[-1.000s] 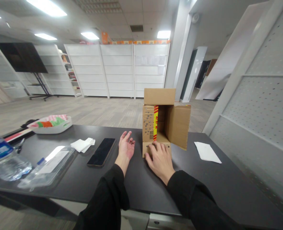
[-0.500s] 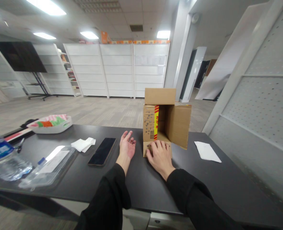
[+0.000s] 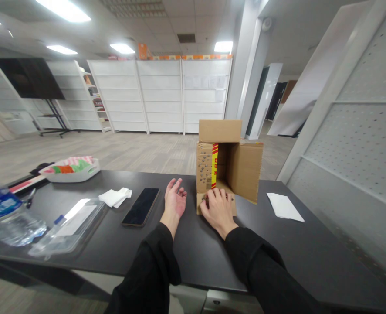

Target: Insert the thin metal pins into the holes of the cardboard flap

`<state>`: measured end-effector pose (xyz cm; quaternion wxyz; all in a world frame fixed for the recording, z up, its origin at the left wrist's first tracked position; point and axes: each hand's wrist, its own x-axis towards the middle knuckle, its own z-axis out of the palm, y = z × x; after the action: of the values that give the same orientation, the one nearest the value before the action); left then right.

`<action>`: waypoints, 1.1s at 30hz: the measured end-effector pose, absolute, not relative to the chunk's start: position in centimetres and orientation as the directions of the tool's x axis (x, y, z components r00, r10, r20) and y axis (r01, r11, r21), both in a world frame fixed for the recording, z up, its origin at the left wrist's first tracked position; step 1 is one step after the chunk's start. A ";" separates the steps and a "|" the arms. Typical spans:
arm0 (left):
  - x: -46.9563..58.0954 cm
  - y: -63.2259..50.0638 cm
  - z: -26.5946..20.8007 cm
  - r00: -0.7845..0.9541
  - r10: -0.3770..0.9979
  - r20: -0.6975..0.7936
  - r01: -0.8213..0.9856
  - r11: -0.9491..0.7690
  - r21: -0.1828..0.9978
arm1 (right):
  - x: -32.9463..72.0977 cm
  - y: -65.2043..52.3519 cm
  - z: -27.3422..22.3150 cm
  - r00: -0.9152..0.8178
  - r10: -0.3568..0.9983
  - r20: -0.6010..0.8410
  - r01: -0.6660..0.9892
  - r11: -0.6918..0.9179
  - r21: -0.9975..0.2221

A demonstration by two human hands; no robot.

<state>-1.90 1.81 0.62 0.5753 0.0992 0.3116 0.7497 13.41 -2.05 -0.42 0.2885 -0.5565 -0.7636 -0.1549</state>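
A brown cardboard box stands on the dark table with its flaps folded out and its opening facing me. The left flap has several small grey spots, a barcode and a strip of yellow and red tape beside it. My right hand lies palm down over the lower flap, its bent fingers apart and touching it. Small dark bits show by its thumb and fingertips; I cannot tell what they are. My left hand rests palm up on the table left of the box, empty, fingers loosely curled and apart.
A phone, folded white tissue, a clear plastic case and a water bottle lie to the left. Behind them is a white basket with colourful packets. White paper lies right of the box.
My right fingers have shifted slightly on the lower flap. My left hand keeps its palm-up pose. The whole view has drifted a little.
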 end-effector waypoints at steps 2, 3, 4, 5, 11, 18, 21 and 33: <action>-1.9 1.8 0.6 -0.318 0.924 -0.210 -0.800 -0.143 0.583 | 13.4 -1.9 -0.4 -0.212 0.760 0.615 0.939 0.333 -0.088; -1.9 1.8 0.6 -0.317 0.924 -0.212 -0.801 -0.141 0.582 | 13.3 -1.8 -0.4 -0.211 0.761 0.614 0.938 0.333 -0.091; -1.9 1.8 0.6 -0.317 0.924 -0.214 -0.801 -0.140 0.582 | 13.3 -1.8 -0.4 -0.207 0.762 0.613 0.939 0.331 -0.094; -1.9 1.8 0.6 -0.318 0.923 -0.215 -0.801 -0.141 0.582 | 13.3 -1.7 -0.4 -0.203 0.764 0.612 0.940 0.328 -0.097; -1.9 1.8 0.5 -0.321 0.924 -0.210 -0.799 -0.144 0.584 | 13.2 -1.4 -0.5 -0.198 0.776 0.599 0.947 0.309 -0.086; -1.9 1.8 0.6 -0.320 0.923 -0.216 -0.801 -0.141 0.582 | 13.2 -1.3 -0.6 -0.191 0.765 0.614 0.945 0.313 -0.095; -1.9 1.9 0.5 -0.321 0.921 -0.218 -0.800 -0.141 0.584 | 13.2 -1.2 -0.6 -0.190 0.764 0.617 0.943 0.317 -0.101; -1.9 1.8 0.6 -0.326 0.921 -0.214 -0.799 -0.148 0.583 | 13.2 -1.3 -0.5 -0.178 0.775 0.607 0.938 0.319 -0.132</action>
<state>-1.89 1.80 0.64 0.5722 0.0966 0.3142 0.7513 13.15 -1.32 -0.51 0.2989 -0.5672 -0.7551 -0.1369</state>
